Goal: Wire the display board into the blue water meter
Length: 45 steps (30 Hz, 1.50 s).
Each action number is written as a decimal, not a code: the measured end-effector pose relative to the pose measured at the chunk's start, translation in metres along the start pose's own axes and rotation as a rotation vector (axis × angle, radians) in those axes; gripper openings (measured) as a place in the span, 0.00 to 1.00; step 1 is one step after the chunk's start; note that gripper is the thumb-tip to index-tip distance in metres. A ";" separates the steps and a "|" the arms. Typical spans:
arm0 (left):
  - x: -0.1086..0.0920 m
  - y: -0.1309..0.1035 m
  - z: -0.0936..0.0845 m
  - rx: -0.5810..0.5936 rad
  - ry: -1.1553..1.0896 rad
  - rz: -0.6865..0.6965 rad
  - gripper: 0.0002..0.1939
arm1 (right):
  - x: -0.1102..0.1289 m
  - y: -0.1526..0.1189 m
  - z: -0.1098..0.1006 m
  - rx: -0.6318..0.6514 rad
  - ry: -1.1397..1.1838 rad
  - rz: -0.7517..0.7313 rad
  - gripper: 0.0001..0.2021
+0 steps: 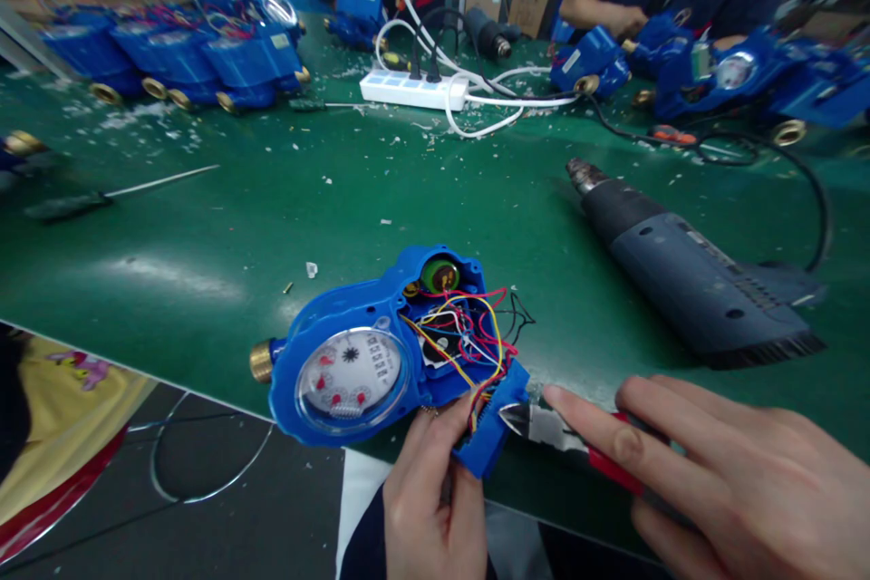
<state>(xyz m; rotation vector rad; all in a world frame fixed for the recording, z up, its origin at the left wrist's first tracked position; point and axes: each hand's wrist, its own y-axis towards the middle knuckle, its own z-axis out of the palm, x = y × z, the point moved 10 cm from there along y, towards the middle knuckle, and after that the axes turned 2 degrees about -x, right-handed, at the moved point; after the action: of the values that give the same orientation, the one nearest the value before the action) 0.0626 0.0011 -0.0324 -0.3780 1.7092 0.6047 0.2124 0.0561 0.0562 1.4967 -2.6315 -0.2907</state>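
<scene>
A blue water meter [343,290] with a round dial [353,372] lies at the table's near edge, its side compartment uncovered. Red, yellow, white and black wires [499,317] run from that compartment to a small blue plastic piece [495,435]. My left hand [435,489] has its fingers closed on this piece, just right of the meter. Red-handled cutting pliers [547,428] are gripped in my right hand [720,462], the index finger stretched along them. Their jaw tips touch or nearly touch the blue piece's right side; I cannot tell which.
A heat gun [693,272] lies at the right, its cord running back. Behind stand a white power strip [413,91] and several blue meters [237,63]. A screwdriver [74,204] rests at left. Two people work across the green table [285,190], which carries scattered scraps.
</scene>
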 end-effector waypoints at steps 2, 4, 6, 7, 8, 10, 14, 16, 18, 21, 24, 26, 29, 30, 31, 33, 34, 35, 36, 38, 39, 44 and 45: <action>0.000 0.000 0.001 0.025 0.010 0.012 0.18 | 0.000 0.003 -0.005 0.000 0.002 -0.011 0.25; 0.000 0.000 0.000 0.037 0.015 0.023 0.19 | -0.001 0.005 -0.009 0.002 0.007 -0.013 0.25; 0.002 0.001 -0.001 0.033 0.017 0.020 0.19 | -0.004 0.005 -0.008 0.017 0.020 0.003 0.26; 0.003 0.001 -0.002 0.034 0.019 0.016 0.19 | -0.005 0.004 -0.006 0.024 0.030 0.013 0.26; 0.004 0.001 -0.001 0.046 0.020 0.012 0.20 | -0.006 0.003 -0.005 0.031 0.035 0.024 0.27; 0.003 0.001 0.003 0.083 0.018 0.017 0.21 | -0.006 0.001 -0.002 0.028 0.026 0.037 0.27; 0.000 0.002 0.003 0.076 0.011 0.043 0.23 | -0.001 0.001 -0.001 -0.012 -0.014 0.040 0.26; 0.000 0.002 0.003 0.079 0.020 0.047 0.22 | -0.001 0.001 -0.001 -0.019 -0.016 0.049 0.26; -0.002 0.002 0.003 0.081 0.026 0.056 0.23 | -0.001 0.002 -0.002 -0.026 -0.019 0.045 0.26; -0.003 0.002 0.002 0.080 0.037 0.076 0.23 | 0.000 0.002 -0.001 -0.029 -0.022 0.026 0.25; 0.000 0.002 0.002 0.091 0.048 0.070 0.23 | 0.000 0.002 0.000 -0.026 -0.011 0.016 0.23; 0.002 0.001 0.002 0.100 0.050 0.060 0.23 | 0.001 0.001 0.001 -0.022 0.007 0.011 0.22; 0.003 0.000 0.002 0.111 0.054 0.047 0.23 | 0.001 -0.001 0.002 -0.013 0.029 0.006 0.22; 0.003 0.000 0.001 0.108 0.053 0.045 0.23 | 0.001 -0.001 0.003 -0.012 0.036 0.002 0.22; 0.003 0.000 0.001 0.104 0.049 0.040 0.23 | 0.001 -0.001 0.003 -0.012 0.039 0.001 0.22; 0.004 0.000 0.001 0.105 0.038 0.034 0.23 | 0.000 -0.001 0.004 -0.007 0.044 -0.003 0.22; 0.004 -0.001 0.001 0.105 0.035 0.028 0.23 | 0.000 0.000 0.003 -0.006 0.043 -0.002 0.22; 0.005 -0.001 0.001 0.105 0.033 0.024 0.23 | -0.001 0.001 0.002 -0.004 0.041 0.000 0.22; 0.006 -0.001 0.001 0.107 0.033 0.019 0.23 | -0.003 0.001 0.001 -0.004 0.035 0.003 0.22; 0.007 -0.002 -0.001 0.095 0.032 0.013 0.23 | -0.005 0.003 -0.004 -0.008 0.019 0.011 0.22; 0.007 -0.001 -0.001 0.090 0.030 0.012 0.23 | -0.007 0.004 -0.006 -0.004 0.012 0.019 0.23; 0.005 0.001 0.000 0.085 0.016 0.016 0.22 | -0.013 -0.002 -0.003 0.053 0.039 0.066 0.26; 0.005 0.002 0.000 0.086 0.015 0.016 0.21 | -0.013 -0.003 -0.001 0.057 0.039 0.074 0.27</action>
<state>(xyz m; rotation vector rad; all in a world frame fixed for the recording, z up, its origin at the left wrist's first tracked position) 0.0608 0.0029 -0.0367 -0.3090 1.7478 0.5388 0.2217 0.0653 0.0562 1.4025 -2.6779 -0.1796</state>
